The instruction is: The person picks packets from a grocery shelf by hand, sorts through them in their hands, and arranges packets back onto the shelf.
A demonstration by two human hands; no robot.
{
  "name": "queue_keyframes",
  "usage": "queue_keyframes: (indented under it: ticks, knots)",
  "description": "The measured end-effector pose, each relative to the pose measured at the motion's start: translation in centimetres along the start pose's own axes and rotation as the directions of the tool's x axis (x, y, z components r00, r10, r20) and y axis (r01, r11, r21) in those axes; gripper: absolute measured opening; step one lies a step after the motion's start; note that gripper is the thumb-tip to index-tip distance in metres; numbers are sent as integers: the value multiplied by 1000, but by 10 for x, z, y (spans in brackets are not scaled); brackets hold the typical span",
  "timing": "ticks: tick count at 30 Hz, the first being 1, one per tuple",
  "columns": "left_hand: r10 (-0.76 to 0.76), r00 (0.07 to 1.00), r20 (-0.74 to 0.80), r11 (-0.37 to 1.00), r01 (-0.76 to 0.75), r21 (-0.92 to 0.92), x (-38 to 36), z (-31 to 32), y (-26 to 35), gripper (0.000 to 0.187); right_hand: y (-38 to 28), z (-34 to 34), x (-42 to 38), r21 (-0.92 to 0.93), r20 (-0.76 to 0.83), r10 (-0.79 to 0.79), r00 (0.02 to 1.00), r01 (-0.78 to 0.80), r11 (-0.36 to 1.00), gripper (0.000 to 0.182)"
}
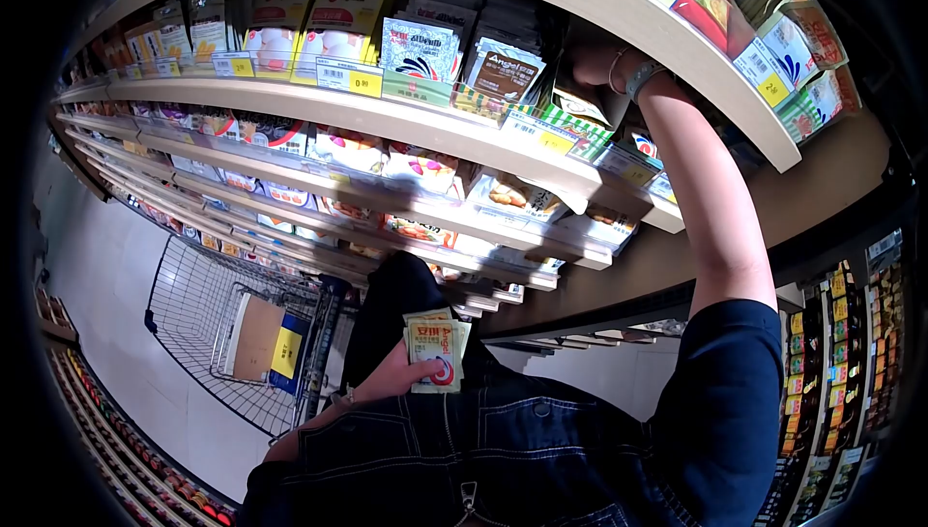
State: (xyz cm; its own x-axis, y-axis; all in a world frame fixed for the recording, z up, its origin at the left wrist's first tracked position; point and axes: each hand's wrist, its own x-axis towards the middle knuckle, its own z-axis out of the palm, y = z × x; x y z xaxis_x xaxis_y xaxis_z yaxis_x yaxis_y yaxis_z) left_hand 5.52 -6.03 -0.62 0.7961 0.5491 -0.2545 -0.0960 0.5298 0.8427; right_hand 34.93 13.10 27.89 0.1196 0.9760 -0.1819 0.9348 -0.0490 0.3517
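My left hand [391,372] holds a small stack of yellow and cream Angel packets [437,351] low in front of my body, thumb on top. My right hand [594,65] reaches deep into a shelf compartment at the upper right, behind a packet with a green striped edge [582,102]. Shadow and the shelf above hide most of its fingers, and whatever they touch cannot be made out. Just left of it stand brown Angel packets [503,73] and white-and-blue packets [420,48] in upright rows.
A wire shopping cart [208,334] with a cardboard piece [259,338] stands at the lower left. The shelf edge [425,121] with price tags crosses the view, with more shelves below. An upper shelf [715,73] overhangs my right forearm. Another stocked rack [836,363] stands at the right.
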Motion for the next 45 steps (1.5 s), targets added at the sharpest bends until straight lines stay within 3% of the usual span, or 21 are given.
queue_keyframes:
  ticks: [10, 16, 19, 22, 25, 32, 35, 37, 39, 41, 42, 43, 45]
  knots:
    - [8, 1000, 12, 999, -7, -35, 1, -2, 2, 52, 3, 3, 3, -26, 2, -45, 999, 45, 999, 51]
    - [-3, 1000, 0, 1000, 3, -26, 0, -1, 6, 51, 9, 13, 2, 110, -56, -36, 998, 42, 993, 56]
    - [-3, 1000, -6, 999, 3, -37, 0, 1, 9, 50, 10, 7, -2, -4, -85, -58, 995, 58, 998, 49]
    - [1, 1000, -11, 998, -2, -61, -1, 1, 7, 50, 6, -10, -5, -273, -63, -79, 995, 59, 960, 40]
    - [10, 1000, -12, 998, -11, -57, -1, -1, 6, 49, 16, 1, 0, -17, -202, -78, 976, 77, 997, 36]
    - [-30, 999, -26, 999, 30, -36, -3, 1, 12, 48, 15, -2, -3, -41, -67, -70, 995, 68, 997, 43]
    - [-34, 998, -45, 990, 28, -136, -5, 4, 20, 46, 10, -3, -7, -32, -41, -58, 997, 57, 998, 45]
    - [-8, 996, -87, 986, -7, -169, -6, 7, 31, 46, 7, -3, -10, -24, -22, -54, 998, 54, 998, 47]
    - [9, 991, -135, 989, -29, -145, -5, 10, 48, 46, 8, 3, -14, 27, -111, -76, 991, 79, 996, 50]
    - [124, 988, -95, 983, -135, -121, 0, 7, 66, 47, 21, 17, 16, 109, -68, -137, 988, 144, 984, 50]
    - [161, 982, -101, 982, -170, -84, 2, 7, 75, 48, 28, 32, 22, 52, -228, -167, 959, 184, 982, 52]
    - [198, 975, -104, 978, -204, -44, 5, 7, 85, 48, 28, 30, 23, 131, -169, -155, 973, 178, 975, 51]
    - [300, 948, -108, 954, -300, 21, 9, 10, 104, 50, 11, 24, -1, 36, -329, -81, 941, 99, 994, 49]
